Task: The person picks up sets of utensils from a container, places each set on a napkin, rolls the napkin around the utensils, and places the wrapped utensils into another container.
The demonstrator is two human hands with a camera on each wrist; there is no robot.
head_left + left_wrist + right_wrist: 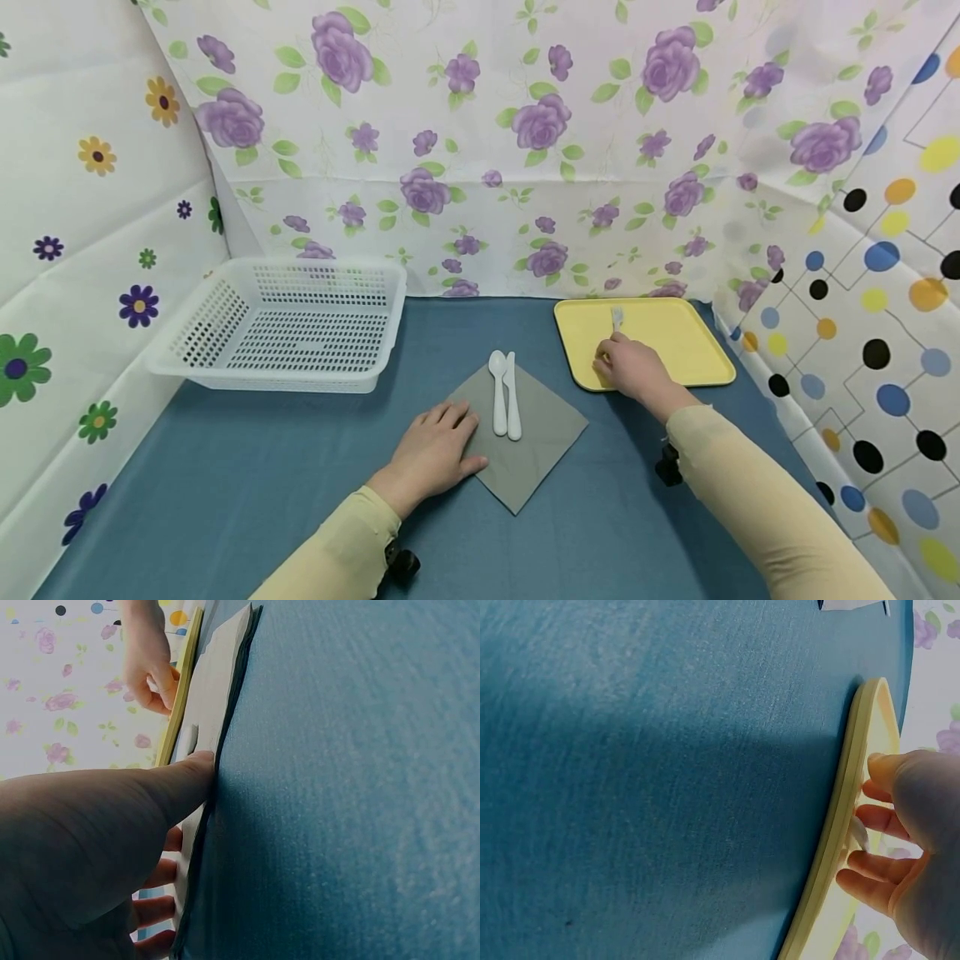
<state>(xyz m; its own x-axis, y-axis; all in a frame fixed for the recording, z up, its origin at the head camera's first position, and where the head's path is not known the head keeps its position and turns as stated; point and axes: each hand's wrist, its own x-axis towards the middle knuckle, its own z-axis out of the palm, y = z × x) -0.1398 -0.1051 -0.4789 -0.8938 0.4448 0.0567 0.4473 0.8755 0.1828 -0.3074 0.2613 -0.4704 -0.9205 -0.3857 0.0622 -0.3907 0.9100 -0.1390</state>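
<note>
My left hand (433, 454) rests with spread fingers on the left corner of a grey folded napkin (540, 433), its thumb (184, 780) lying along the near edge. On that napkin a white spoon (499, 400) and a white knife (512, 400) lie side by side, handles toward me. Over the left part of a yellow tray (675, 342), my right hand (630, 367) pinches a white fork with curled fingers. The head of the fork (617, 317) shows beyond the fingers; most of its handle is hidden, with a small white part (861, 832) seen between the fingers in the right wrist view.
A white perforated plastic basket (300, 379) stands at the back left of the blue tablecloth (285, 483). Patterned cloth walls enclose the table at the left, back and right. The tray lies close to the back and right walls.
</note>
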